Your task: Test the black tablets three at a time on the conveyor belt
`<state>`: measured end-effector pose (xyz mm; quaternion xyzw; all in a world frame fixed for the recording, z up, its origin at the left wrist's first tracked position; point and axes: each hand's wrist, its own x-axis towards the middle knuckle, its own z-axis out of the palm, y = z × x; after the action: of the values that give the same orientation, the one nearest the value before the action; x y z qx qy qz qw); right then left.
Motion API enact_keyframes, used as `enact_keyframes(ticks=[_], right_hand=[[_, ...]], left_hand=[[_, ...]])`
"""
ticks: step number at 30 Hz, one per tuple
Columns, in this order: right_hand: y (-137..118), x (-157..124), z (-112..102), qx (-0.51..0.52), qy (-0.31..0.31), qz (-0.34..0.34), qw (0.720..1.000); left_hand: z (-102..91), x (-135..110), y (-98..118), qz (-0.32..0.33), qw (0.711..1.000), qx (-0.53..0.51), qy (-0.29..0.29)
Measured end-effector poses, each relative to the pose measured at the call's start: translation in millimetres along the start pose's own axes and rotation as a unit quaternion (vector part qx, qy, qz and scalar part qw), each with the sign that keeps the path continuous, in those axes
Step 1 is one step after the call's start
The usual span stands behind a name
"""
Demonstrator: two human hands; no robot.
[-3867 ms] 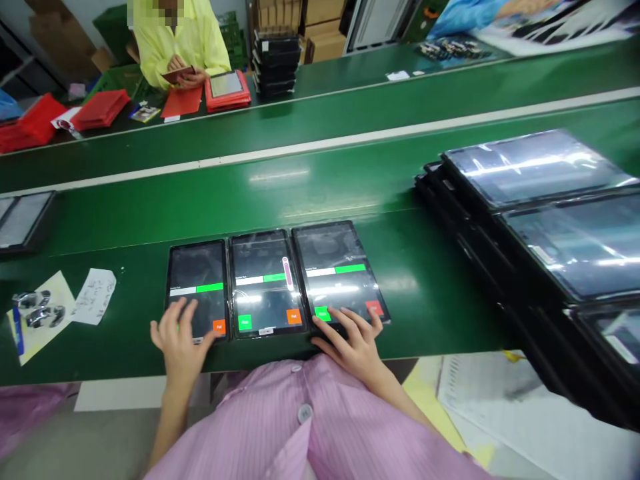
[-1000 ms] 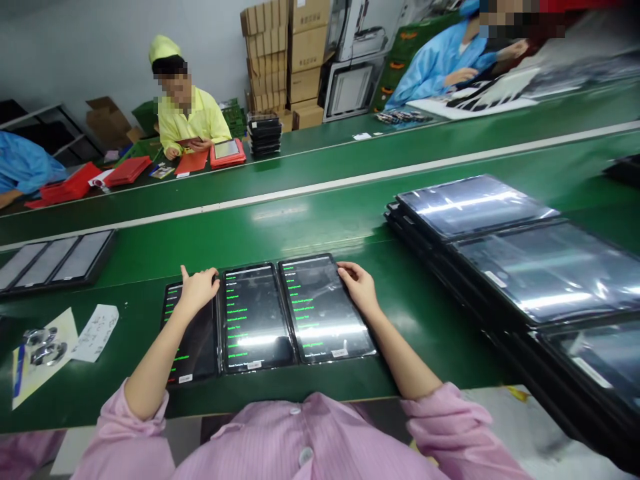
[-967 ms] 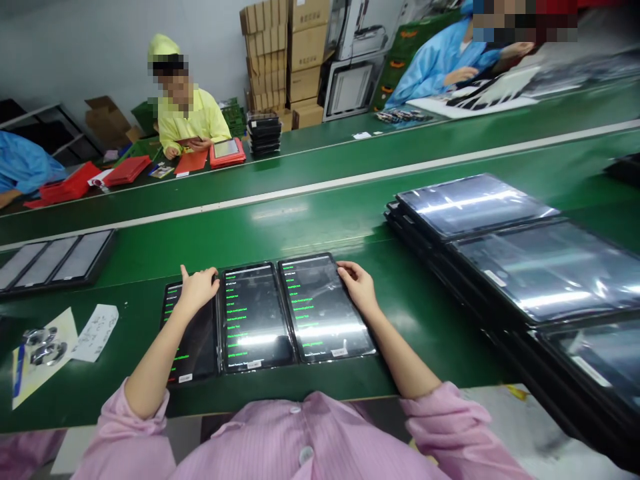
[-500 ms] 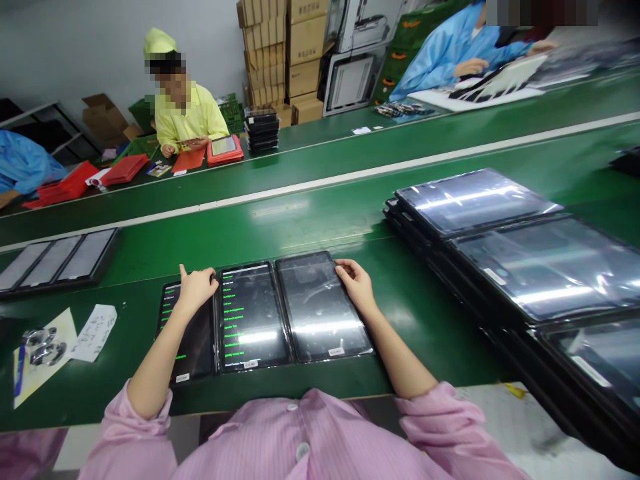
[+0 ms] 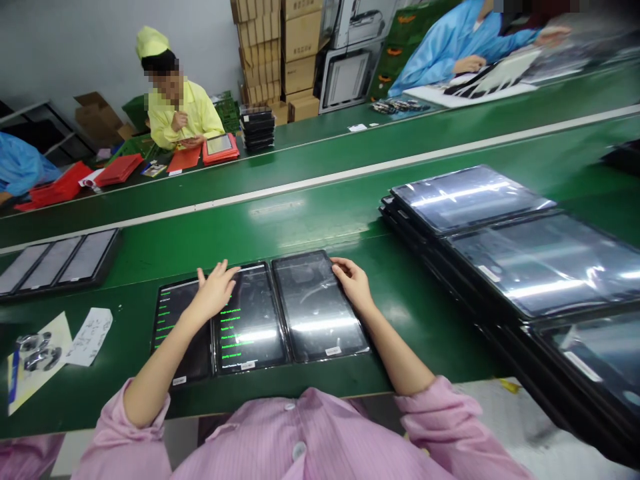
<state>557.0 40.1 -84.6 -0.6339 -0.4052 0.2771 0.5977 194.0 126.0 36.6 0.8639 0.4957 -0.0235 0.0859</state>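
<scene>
Three tablets lie side by side in front of me. Rows of green text show on the left tablet (image 5: 193, 363) and the middle tablet (image 5: 257, 333); the right tablet (image 5: 320, 300) has a dark screen. My left hand (image 5: 216, 291) is open, fingers spread, over the upper left of the middle tablet and the gap beside it. Whether its fingertips touch the glass, I cannot tell. At the upper right edge of the right tablet, my right hand (image 5: 353, 280) has its thumb and curled fingers closed on the rim. Small white labels sit along the tablets' lower edges.
Stacked tablets (image 5: 545, 260) rise at the right, with more tablets (image 5: 60, 260) at the far left. A paper slip (image 5: 91, 337) and a yellowish sheet (image 5: 47, 380) lie nearer. Across the green bench, co-workers sit by red pouches (image 5: 119, 169) and a black stack (image 5: 257, 130).
My left hand has moved right, from between the left and middle tablets to over the middle one, and its fingers have spread. My right hand stays at the right tablet's edge.
</scene>
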Motion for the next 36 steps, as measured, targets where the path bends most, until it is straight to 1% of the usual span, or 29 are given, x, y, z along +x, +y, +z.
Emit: enact_keyframes(ticks=[2, 5, 8, 11, 17, 21, 24, 27, 29, 31, 33, 34, 35, 36], right_hand=[[-0.2, -0.4, -0.5, -0.001, -0.001, 0.001, 1.0], [-1.0, -0.9, -1.1, -0.003, -0.007, 0.001, 1.0], [-1.6, -0.8, -1.1, -0.004, -0.015, -0.002, 1.0], [-1.2, -0.4, -0.2, 0.0, -0.019, -0.003, 1.0], [-1.5, -1.3, 1.4, 0.005, -0.019, 0.006, 1.0], [-3.9, -2.0, 0.2, 0.002, -0.023, 0.012, 1.0], [-6.1, -2.0, -0.9, -0.001, -0.028, 0.013, 1.0], [-7.8, -2.0, -1.6, -0.005, -0.033, 0.013, 0.999], [-8.1, -2.2, -1.7, -0.007, -0.034, 0.014, 0.999], [-8.0, -2.3, -1.4, -0.011, -0.032, 0.013, 0.999], [-8.1, -2.5, -1.0, -0.014, -0.029, 0.011, 0.999], [-8.4, -2.6, -0.9, -0.015, -0.026, 0.01, 0.999], [-9.1, -2.8, -0.8, -0.016, -0.023, 0.007, 1.0], [-10.0, -2.9, -0.8, -0.016, -0.02, 0.005, 1.0]], left_hand=[[3.4, 9.4, 18.4, 0.051, 0.999, 0.003, -0.001], [5.0, 29.6, 39.3, 0.101, 0.995, 0.016, -0.009], [2.1, 46.3, 49.5, 0.142, 0.988, 0.02, -0.057], [-2.3, 52.9, 53.8, 0.173, 0.98, 0.033, -0.089], [-8.9, 50.9, 64.5, 0.171, 0.98, 0.069, -0.075], [-11.1, 52.5, 67.6, 0.17, 0.981, 0.049, -0.075], [-12.8, 52.5, 62.3, 0.172, 0.981, 0.017, -0.093], [-15.9, 39.4, 48.8, 0.157, 0.981, -0.05, -0.107], [-18.7, 18.8, 32.1, 0.125, 0.986, -0.076, -0.081], [-19.9, -10.8, 4.7, 0.072, 0.993, -0.092, -0.018], [-16.4, -47.5, -35.1, -0.006, 0.988, -0.141, 0.061], [-11.8, -67.8, -58.5, -0.057, 0.976, -0.18, 0.105], [-4.9, -89.0, -82.6, -0.113, 0.956, -0.221, 0.158], [4.3, -110.5, -105.8, -0.179, 0.926, -0.257, 0.212]])
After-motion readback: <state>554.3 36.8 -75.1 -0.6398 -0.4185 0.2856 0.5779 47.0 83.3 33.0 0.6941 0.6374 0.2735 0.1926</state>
